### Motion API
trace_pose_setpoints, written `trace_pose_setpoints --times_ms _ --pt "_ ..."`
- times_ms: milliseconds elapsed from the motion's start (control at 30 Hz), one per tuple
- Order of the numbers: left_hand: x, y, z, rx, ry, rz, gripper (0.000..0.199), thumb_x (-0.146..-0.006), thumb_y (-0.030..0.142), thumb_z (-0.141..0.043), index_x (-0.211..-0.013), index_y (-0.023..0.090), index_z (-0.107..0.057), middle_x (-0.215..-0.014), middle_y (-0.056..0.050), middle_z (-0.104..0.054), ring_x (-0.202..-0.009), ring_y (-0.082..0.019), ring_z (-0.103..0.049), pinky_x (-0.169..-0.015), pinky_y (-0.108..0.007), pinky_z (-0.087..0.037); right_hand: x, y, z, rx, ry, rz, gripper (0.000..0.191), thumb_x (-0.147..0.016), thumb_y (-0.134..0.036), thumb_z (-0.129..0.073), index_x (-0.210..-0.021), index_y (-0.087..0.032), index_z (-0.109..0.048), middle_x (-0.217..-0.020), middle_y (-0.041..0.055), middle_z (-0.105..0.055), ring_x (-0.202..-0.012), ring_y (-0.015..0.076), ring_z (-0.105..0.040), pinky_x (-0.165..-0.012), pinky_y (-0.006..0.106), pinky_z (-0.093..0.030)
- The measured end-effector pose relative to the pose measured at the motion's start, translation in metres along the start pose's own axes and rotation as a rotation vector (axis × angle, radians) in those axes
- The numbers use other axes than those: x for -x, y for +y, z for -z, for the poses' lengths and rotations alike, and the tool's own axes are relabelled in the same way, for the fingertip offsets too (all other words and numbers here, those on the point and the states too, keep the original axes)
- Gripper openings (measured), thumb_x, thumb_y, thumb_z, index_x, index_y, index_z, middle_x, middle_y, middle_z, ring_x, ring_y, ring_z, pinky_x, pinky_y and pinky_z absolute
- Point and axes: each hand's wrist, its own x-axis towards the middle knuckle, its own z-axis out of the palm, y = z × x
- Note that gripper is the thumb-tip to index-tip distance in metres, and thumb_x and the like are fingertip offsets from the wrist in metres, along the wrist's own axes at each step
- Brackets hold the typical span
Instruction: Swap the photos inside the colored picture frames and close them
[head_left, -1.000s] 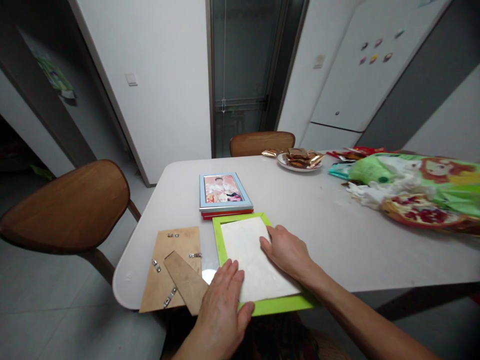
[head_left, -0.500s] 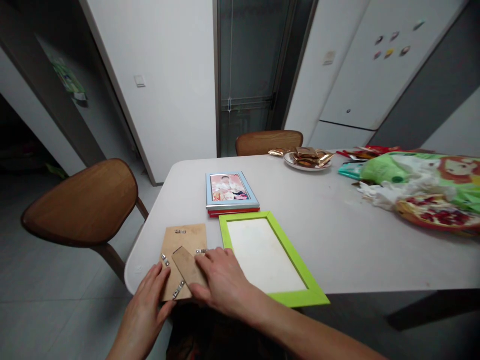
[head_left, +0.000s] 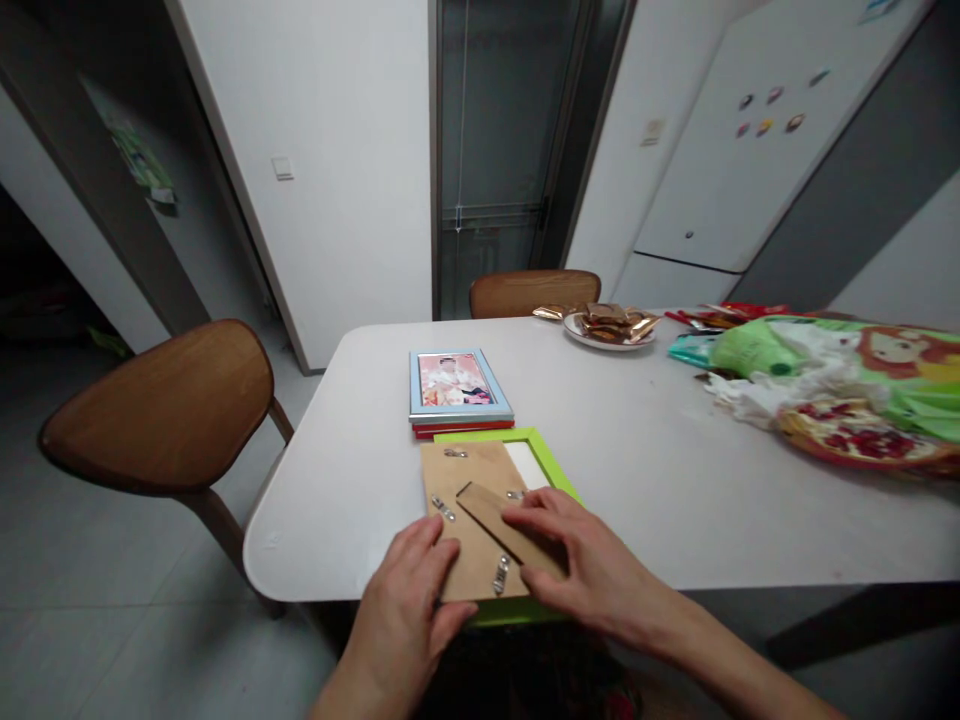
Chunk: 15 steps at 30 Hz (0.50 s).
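Note:
A brown backing board (head_left: 480, 530) with metal clips and a stand flap lies or hovers over the green picture frame (head_left: 551, 465), covering most of its white middle. My left hand (head_left: 409, 600) grips the board's lower left edge, thumb at the bottom edge. My right hand (head_left: 581, 560) holds the stand flap and the board's right side between thumb and fingers. Just behind the green frame, a light blue frame with a photo (head_left: 457, 385) rests on a red one (head_left: 461, 430).
On the white table (head_left: 337, 450) stand a plate (head_left: 611, 345) of wrapped snacks and, at the right, a green bag (head_left: 757, 347) beside opened fruit (head_left: 847, 432). One wooden chair (head_left: 161, 410) is at the left, another (head_left: 534, 293) behind the table.
Both hands have moved right with the backing board, from the bare table beside the green frame to over that frame. The view has shifted slightly.

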Motion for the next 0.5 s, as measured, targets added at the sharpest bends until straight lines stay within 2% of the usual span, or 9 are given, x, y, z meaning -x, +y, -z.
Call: trace_pose_setpoints --times_ms 100,200,300,500 --pt "-0.013 0.014 -0.024 0.061 -0.087 0.015 0.036 -0.065 0.020 -0.063 -0.100 0.017 -0.055 -0.114 -0.013 -0.055 -0.106 -0.026 -0.050 -0.087 -0.044 -0.044 0.011 0.023 0.015 0.065 -0.029 -0.057 0.046 -0.060 -0.015 -0.051 -0.106 -0.020 -0.057 -0.102 0.0081 -0.050 -0.096 0.0212 -0.046 -0.087 0.038 -0.036" --pt "-0.018 0.015 -0.040 0.040 -0.151 0.046 0.037 -0.064 0.019 -0.065 -0.099 0.015 -0.056 -0.114 -0.015 -0.055 -0.106 -0.028 -0.049 -0.087 -0.046 -0.044 0.012 0.036 0.017 0.125 -0.037 -0.048 0.046 -0.060 -0.015 -0.050 -0.105 -0.019 -0.058 -0.100 0.0085 -0.052 -0.095 0.0211 -0.046 -0.087 0.037 -0.036" --pt "-0.020 0.012 -0.044 0.012 -0.182 0.056 0.031 -0.066 0.020 -0.063 -0.095 0.014 -0.058 -0.112 -0.015 -0.057 -0.106 -0.028 -0.050 -0.088 -0.048 -0.042 0.008 0.043 0.010 0.182 -0.016 -0.006 0.045 -0.059 -0.015 -0.051 -0.103 -0.019 -0.059 -0.098 0.0088 -0.052 -0.094 0.0213 -0.046 -0.085 0.036 -0.036" --pt "-0.022 0.014 -0.038 -0.017 -0.240 0.056 0.019 -0.072 0.021 -0.055 -0.090 0.016 -0.060 -0.110 -0.012 -0.059 -0.108 -0.027 -0.048 -0.090 -0.050 -0.038 0.007 0.047 0.003 0.294 -0.004 0.037 0.041 -0.060 -0.018 -0.053 -0.101 -0.021 -0.060 -0.095 0.0083 -0.054 -0.091 0.0224 -0.046 -0.080 0.037 -0.035"
